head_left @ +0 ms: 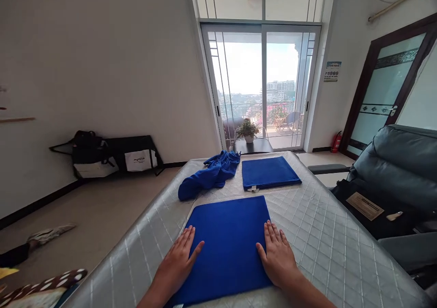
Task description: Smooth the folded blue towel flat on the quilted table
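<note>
A flat blue cloth [228, 249], squared into a rectangle, lies on the quilted grey mattress [324, 239] right in front of me. My left hand [178, 258] rests on its left edge, fingers stretched forward and thumb out over the fabric. On the opposite edge lies my right hand [278, 253], palm down with its fingers straight and thumb apart. Just beyond is a second flat, folded blue cloth [269, 172] with a small white tag at its near edge. Left of that one, a crumpled blue cloth [211, 174] sits in a loose heap.
A dark armchair [403, 167] with a black bag stands at the right of the mattress. Behind the far edge, a potted plant [249, 129] stands on a chair before the sliding glass door [290, 80]. Bags [92, 158] lie along the left wall; a person's foot [51, 234] shows lower left.
</note>
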